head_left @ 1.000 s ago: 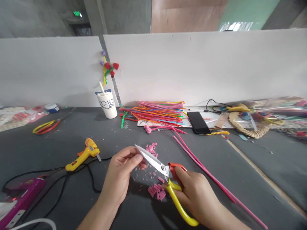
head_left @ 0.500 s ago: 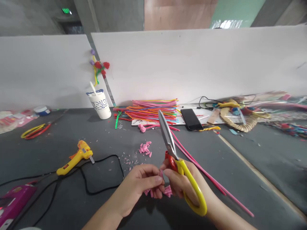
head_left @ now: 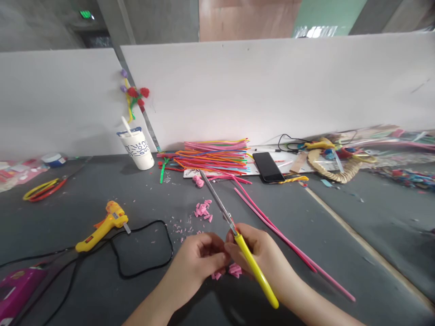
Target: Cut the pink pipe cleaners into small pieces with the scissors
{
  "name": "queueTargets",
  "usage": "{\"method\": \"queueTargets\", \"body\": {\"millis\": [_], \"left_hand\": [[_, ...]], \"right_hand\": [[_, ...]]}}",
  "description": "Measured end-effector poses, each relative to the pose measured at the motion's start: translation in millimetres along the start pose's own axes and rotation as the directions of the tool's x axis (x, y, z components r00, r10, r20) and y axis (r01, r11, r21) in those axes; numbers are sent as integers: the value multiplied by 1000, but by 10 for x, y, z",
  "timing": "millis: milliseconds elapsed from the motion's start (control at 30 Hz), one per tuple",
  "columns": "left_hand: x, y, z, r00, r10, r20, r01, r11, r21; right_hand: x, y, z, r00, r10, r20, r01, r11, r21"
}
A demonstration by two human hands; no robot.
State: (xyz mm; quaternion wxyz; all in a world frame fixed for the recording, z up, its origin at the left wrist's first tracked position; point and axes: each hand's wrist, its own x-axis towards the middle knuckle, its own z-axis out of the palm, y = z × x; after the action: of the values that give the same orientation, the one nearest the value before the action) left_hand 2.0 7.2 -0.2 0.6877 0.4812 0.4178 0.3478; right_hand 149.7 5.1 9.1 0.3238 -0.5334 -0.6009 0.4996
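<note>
Right hand [head_left: 267, 253], lower centre: fingers curled round slim metal scissors [head_left: 242, 243], smooth yellow handle. Left hand [head_left: 195, 260]: fingers bent inward, any contents hidden. Fuzzy pink chenille snippets [head_left: 203, 208], mid-frame.

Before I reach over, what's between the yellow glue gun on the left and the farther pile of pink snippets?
Head view: a black cord loop, then small scattered scraps.

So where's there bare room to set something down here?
A wide patch lies between the two pink stems and the pale seam. Another, nearly bare, lies between the white cup and yellow glue gun. Around the left hand and right hand it's crowded with scissors and pink snippets, and along the white panel with coloured stems and a phone.
</note>
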Motion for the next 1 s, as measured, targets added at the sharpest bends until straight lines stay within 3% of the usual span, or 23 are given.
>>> {"method": "queueTargets", "body": {"millis": [167,367,633,1000], "left_hand": [[-7,58,-81,974,14,-225,-53,984,-172],[-53,205,-248,932,128,-339,-220,943,-249],[-63,209,-298,889,219,-403,-326,919,-220],[-102,205,-312,894,245,-374,-340,916,-213]], "right_hand": [[-2,55,-70,980,-198,-33,180,938,-298],[-1,116,-55,939,-337,61,298,714,-634],[11,191,-1,926,-361,111,320,594,-738],[14,247,-9,910,-388,143,344,517,-784]]}}
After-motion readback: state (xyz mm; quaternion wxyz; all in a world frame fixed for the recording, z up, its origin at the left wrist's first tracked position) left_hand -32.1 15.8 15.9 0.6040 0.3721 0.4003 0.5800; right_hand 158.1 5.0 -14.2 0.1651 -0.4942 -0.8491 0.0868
